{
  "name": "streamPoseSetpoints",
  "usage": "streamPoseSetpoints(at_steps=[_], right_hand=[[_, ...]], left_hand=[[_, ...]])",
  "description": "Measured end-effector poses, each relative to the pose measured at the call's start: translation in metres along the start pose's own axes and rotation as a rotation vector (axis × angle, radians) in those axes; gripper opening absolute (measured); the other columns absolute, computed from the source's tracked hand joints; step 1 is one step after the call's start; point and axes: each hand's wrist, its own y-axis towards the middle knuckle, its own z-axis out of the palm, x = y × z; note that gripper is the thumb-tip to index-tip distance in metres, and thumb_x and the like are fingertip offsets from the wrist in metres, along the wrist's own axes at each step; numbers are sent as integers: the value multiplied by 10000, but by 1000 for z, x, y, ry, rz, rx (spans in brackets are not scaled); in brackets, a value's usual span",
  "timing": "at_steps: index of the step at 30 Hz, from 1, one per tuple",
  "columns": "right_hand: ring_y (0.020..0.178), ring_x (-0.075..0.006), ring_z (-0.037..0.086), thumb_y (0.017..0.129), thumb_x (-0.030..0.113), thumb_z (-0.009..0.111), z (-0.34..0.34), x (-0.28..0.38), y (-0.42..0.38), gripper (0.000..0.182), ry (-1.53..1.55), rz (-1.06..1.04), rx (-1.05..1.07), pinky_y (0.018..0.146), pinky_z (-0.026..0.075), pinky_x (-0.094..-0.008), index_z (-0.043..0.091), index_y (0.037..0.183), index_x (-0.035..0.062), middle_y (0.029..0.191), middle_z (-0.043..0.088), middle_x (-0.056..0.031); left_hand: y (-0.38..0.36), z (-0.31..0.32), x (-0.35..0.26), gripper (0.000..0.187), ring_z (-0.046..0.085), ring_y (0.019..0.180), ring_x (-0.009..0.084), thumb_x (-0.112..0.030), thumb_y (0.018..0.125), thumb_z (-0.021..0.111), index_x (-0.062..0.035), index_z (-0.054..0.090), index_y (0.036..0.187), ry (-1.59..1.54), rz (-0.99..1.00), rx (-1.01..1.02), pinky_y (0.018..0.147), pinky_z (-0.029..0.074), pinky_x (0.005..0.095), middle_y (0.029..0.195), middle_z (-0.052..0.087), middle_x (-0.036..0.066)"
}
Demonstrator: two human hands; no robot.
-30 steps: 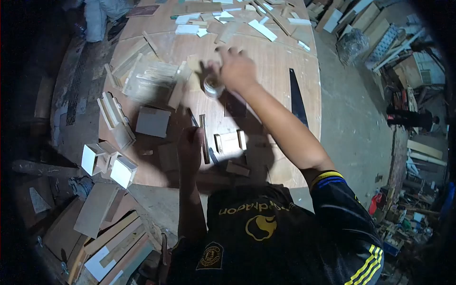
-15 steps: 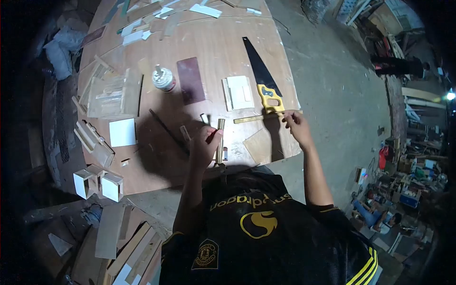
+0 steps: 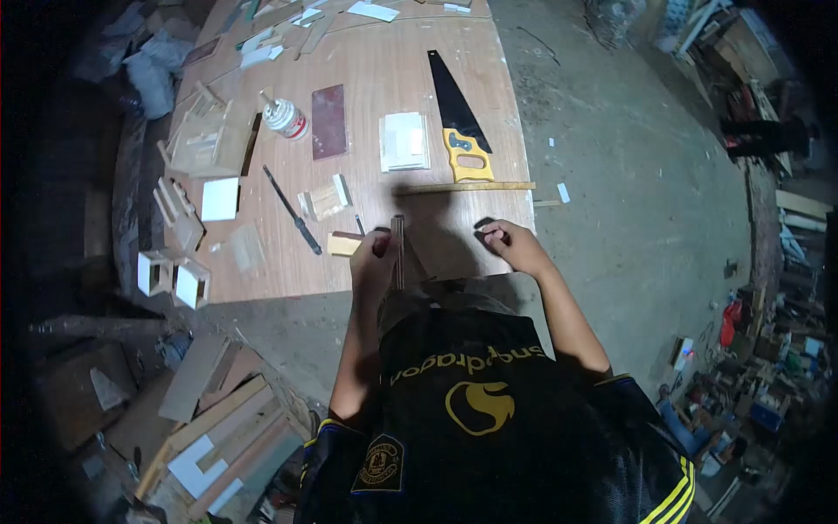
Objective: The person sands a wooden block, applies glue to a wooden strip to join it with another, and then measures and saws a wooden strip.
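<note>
My left hand (image 3: 370, 260) is closed around some thin wooden strips (image 3: 399, 249) that point away from me near the table's front edge. My right hand (image 3: 517, 247) hovers at the right, its thumb and fingers pinched together; whether anything small is between them is hidden. Beyond it, a long wooden strip (image 3: 489, 186) lies across the table, its end past the right edge. A handsaw (image 3: 467, 144) with a yellow handle touches or nearly touches that strip. Left of my left hand are a pale wooden block (image 3: 344, 244) and a small wooden piece with raised ends (image 3: 325, 199).
A dark rod-like tool (image 3: 292, 210), a glue bottle (image 3: 285, 119), a reddish-brown board (image 3: 329, 122) and stacked pale pieces (image 3: 404, 141) lie on the table (image 3: 384, 79). Wooden box shapes (image 3: 212, 140) stand at left. Scrap wood (image 3: 214, 454) leans below; a person (image 3: 764, 137) is far right.
My right hand has left the long wooden strip, which now lies farther off, and has come down and left. My left hand still grips its strips. The view has shifted.
</note>
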Motion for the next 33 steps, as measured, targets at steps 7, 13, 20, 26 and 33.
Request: streamPoseSetpoints(at_steps=[7,13,20,26,33], right_hand=[[687,-169,589,790,131,721,2,-49,0,329,-199,-158,197,715,501,-297,655,1106,67,775,634,-68],[1082,-301,563,730,267,744,38,-66,11,474,-523,-166,145,862,485,-409,622,1163,114,1176,584,-134],[1130,-313,495,687,310,736,62,-43,34,559,-720,-661,-69,885,464,-434,587,1221,240,1312,494,-95],[1131,-346,485,632,323,795,70,-43,54,596,-906,-761,-31,878,469,-475,604,1191,247,1365,444,-88],[1177,-329,531,711,237,779,49,-40,74,559,-222,-601,121,979,444,-436,594,1233,171,1266,569,-126]], left_hand=[[-53,-7,-1,231,463,651,56,-234,890,676,-3,667,900,-31,-149,-167,595,400,235,708,533,-39],[-79,-26,5,227,486,668,71,-221,888,681,3,660,916,-53,-199,-271,625,420,238,724,566,-16],[-107,-34,7,205,497,667,59,-211,890,677,-8,668,917,-45,-270,-378,616,406,219,730,578,-29],[-111,-21,-8,232,543,693,94,-211,863,699,1,669,952,49,-245,-384,641,456,264,753,617,32],[-49,19,-24,205,599,735,261,-166,840,710,-11,661,965,309,216,-180,666,481,360,839,624,137]])
